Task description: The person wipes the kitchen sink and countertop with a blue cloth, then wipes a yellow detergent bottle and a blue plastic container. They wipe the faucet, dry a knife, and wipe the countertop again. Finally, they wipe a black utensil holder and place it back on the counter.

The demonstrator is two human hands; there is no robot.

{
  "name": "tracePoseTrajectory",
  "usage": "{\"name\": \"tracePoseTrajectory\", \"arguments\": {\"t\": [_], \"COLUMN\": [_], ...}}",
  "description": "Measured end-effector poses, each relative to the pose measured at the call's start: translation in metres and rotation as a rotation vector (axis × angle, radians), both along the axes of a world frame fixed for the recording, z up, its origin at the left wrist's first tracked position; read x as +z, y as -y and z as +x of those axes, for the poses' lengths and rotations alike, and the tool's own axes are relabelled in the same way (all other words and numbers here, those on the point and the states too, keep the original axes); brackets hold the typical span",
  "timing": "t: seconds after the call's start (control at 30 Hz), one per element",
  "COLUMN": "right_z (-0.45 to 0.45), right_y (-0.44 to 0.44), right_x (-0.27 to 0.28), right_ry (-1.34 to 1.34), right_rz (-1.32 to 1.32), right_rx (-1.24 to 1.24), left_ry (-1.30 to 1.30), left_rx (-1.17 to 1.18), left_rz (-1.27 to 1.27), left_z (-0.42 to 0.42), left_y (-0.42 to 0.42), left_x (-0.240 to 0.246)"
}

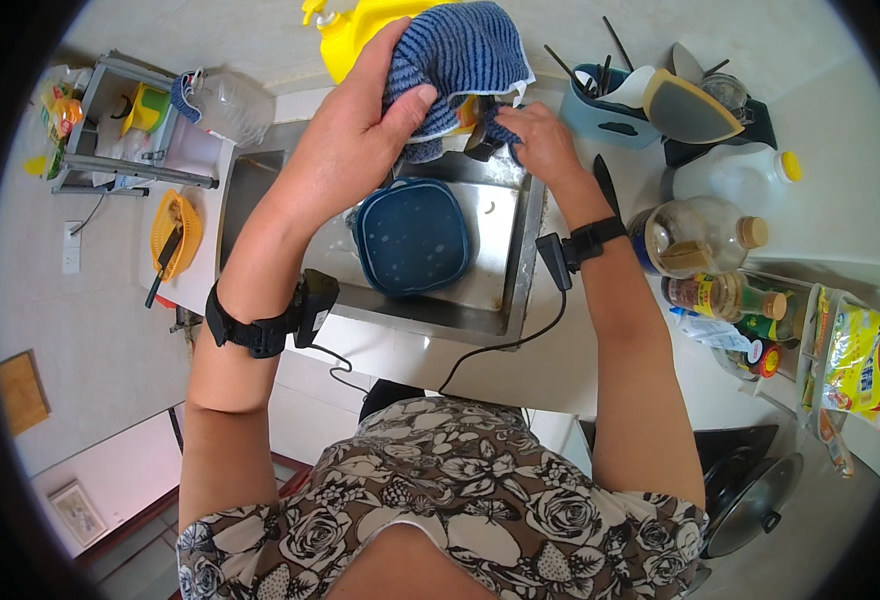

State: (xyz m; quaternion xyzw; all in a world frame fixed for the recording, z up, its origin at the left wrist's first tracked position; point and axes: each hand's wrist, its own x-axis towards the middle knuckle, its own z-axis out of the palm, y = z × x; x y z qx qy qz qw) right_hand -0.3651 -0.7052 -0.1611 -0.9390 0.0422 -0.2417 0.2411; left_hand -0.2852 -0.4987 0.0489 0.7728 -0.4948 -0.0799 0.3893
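Observation:
My left hand (pixel 350 131) is closed on a blue striped cloth (pixel 459 49), its thumb pressed against the side, above the back of the sink. To its right my right hand (pixel 541 142) grips a darker blue piece of cloth (pixel 501 124) close to the faucet; whether it is the same cloth cannot be told. The faucet (pixel 481 142) is partly hidden by the cloth. Below the hands, a dark blue square plastic basin (pixel 414 236) with light spots rests in the stainless steel sink (pixel 519 247).
A yellow jug (pixel 346 37) stands behind the cloth. At the right are a blue utensil holder (pixel 609 116), a knife (pixel 606 184), a large plastic bottle (pixel 699 236) and seasoning bottles. At the left are a yellow basket (pixel 185 247) and a metal rack (pixel 140 169). Wrist-device cables hang near the counter edge.

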Motion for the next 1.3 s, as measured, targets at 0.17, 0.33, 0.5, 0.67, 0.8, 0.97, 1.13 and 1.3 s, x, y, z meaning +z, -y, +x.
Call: {"name": "tracePoseTrajectory", "arguments": {"t": [0.17,0.33,0.5,0.67,0.8,0.97,1.13,1.3], "right_z": [-0.009,0.011,0.011,-0.013,0.005,0.030,0.011,-0.013], "right_y": [-0.012,-0.019,-0.011,-0.008,0.002,-0.002,-0.004,-0.015], "right_x": [0.015,0.027,0.011,-0.007,0.001,0.005,0.003,-0.001], "right_ry": [-0.274,-0.020,-0.104,-0.093,-0.014,-0.247,-0.134,-0.404], "right_rz": [0.198,-0.057,-0.380,0.132,0.537,0.579,0.590,0.607], "right_rx": [-0.015,-0.017,0.046,-0.239,-0.331,-0.205,-0.235,-0.379], "left_ry": [-0.241,-0.424,-0.303,0.117,0.750,0.631,0.651,0.654], "left_rx": [-0.082,0.065,0.145,0.067,-0.030,-0.106,-0.028,0.023], "left_rz": [-0.123,-0.091,0.002,0.033,-0.006,0.288,0.491,0.511], "left_z": [0.009,0.045,0.093,0.134,0.158,0.173,0.175,0.163], "left_y": [-0.001,-0.013,-0.013,0.005,0.039,0.066,0.070,0.072], "left_x": [0.001,0.008,-0.008,-0.029,-0.043,-0.055,-0.046,-0.035]}}
